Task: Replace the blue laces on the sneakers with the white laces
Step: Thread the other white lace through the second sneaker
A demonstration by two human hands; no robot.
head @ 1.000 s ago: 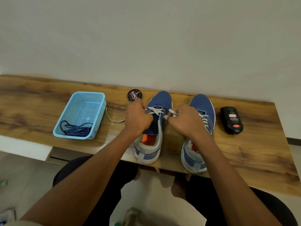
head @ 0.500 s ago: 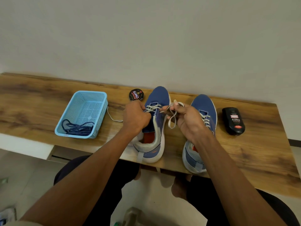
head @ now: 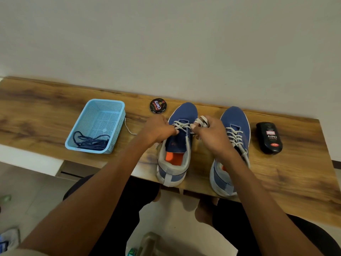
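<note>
White lace [head: 181, 124] was pinched by both the left hand [head: 156, 131] and right hand [head: 212, 133], to lace the left sneaker [head: 177, 143]; blue laces [head: 90, 141] lay in the basket [head: 110, 104].

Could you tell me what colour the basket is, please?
Light blue: the basket, clearest in the head view.

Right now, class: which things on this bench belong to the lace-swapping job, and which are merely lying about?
Belong:
left sneaker
right sneaker
white lace
blue laces
basket

Lying about:
polish tin
black polish bottle
</note>
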